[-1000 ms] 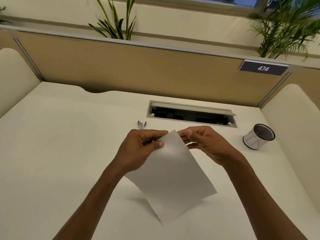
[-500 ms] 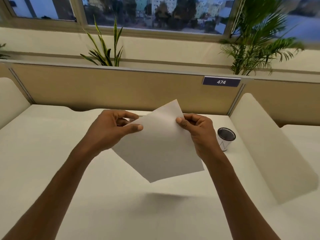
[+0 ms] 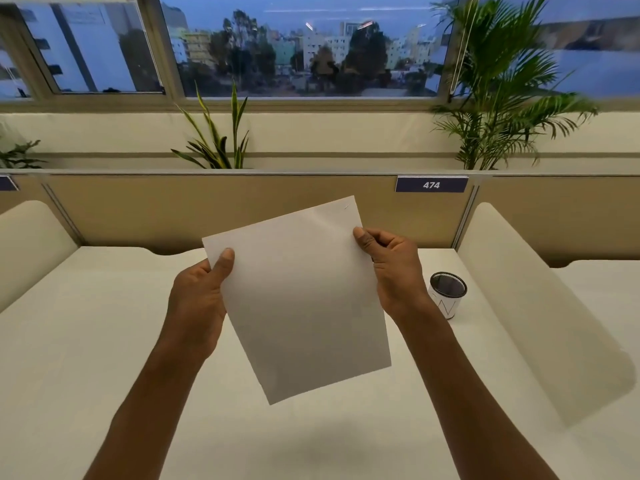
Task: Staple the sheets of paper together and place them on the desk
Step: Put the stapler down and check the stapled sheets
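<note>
sheets [image 3: 301, 299] held up above tabletop [image 3: 86, 341], tilted; left hand [image 3: 199, 299] fingers pinching left edge, right hand [image 3: 391, 268] fingers pinching right edge; staple [image 3: 346, 207] near top corner.

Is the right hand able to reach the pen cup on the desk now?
Probably yes, but not freely: the pen cup stands just beside the right hand with nothing between, yet that hand grips the sheets and must let go first.

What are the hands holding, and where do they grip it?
The paper, above the desk: left hand on its left edge, right hand on its right edge.
</note>
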Motion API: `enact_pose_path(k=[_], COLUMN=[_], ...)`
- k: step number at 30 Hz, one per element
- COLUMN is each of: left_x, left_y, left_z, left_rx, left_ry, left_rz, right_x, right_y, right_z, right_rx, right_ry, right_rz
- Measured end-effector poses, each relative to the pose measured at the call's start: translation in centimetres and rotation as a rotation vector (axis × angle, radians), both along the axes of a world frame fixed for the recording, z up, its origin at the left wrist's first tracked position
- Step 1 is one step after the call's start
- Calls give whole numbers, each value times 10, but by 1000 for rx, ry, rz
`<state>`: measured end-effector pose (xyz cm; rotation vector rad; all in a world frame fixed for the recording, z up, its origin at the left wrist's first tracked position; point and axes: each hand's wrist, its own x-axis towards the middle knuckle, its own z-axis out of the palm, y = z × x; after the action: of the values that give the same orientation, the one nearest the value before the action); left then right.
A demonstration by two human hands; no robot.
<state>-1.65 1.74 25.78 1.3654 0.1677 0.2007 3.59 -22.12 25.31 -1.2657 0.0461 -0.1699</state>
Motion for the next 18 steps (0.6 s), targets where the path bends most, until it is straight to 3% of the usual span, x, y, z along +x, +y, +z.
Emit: enact_pose_path(k=[14, 18], left_x=[7, 17], left_y=[-6, -18], left_z=[-3, -9], left_rx=[-5, 137], left_ry=[22, 9], left_rz=[52, 297], right_x=[-1, -2], right_y=[-4, -5], right_z=[-4, -4], right_rx=[31, 20], right_ry=[82, 64], right_rz=[3, -46])
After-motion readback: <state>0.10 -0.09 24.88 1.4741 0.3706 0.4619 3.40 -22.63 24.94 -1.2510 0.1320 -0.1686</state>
